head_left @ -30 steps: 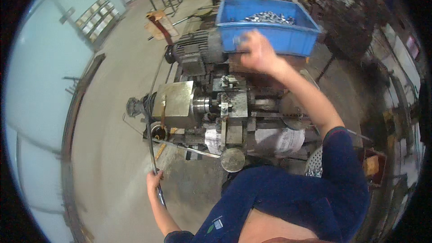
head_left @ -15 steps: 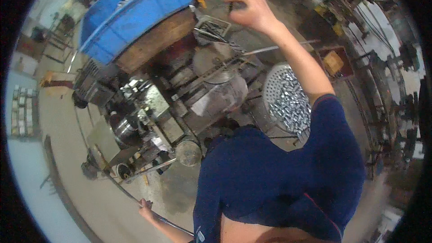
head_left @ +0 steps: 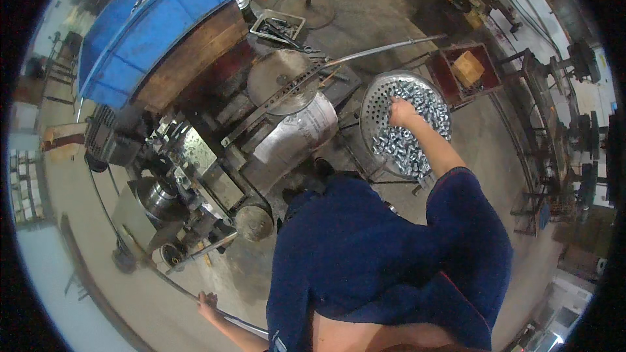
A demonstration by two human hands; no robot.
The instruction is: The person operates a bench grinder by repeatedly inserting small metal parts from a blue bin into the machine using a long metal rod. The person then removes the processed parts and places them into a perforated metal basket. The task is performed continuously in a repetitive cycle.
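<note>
At the lower left my left hand (head_left: 208,306) is closed round a long thin bar (head_left: 176,285) that runs up toward the machine. My right hand (head_left: 401,112) is down in a round perforated metal basin (head_left: 374,99), among many small shiny metal cylinders (head_left: 407,150). Its fingers are bent together at the parts; what lies between them is too small to make out. Left of the basin stands a lathe-like machine with a shiny round chuck (head_left: 163,195) and a greasy metal block (head_left: 195,150).
A large blue bin (head_left: 163,32) holding metal parts stands on a wooden board (head_left: 195,52) at the upper left. Behind the round plate (head_left: 280,81) sits a small tray of tools (head_left: 301,23). A dark red box (head_left: 450,65) with a yellow block is beyond the basin.
My right hand has come down from above the machine, moving right and nearer, into the basin of metal parts. My left hand stays on the bar. The view has shifted slightly.
</note>
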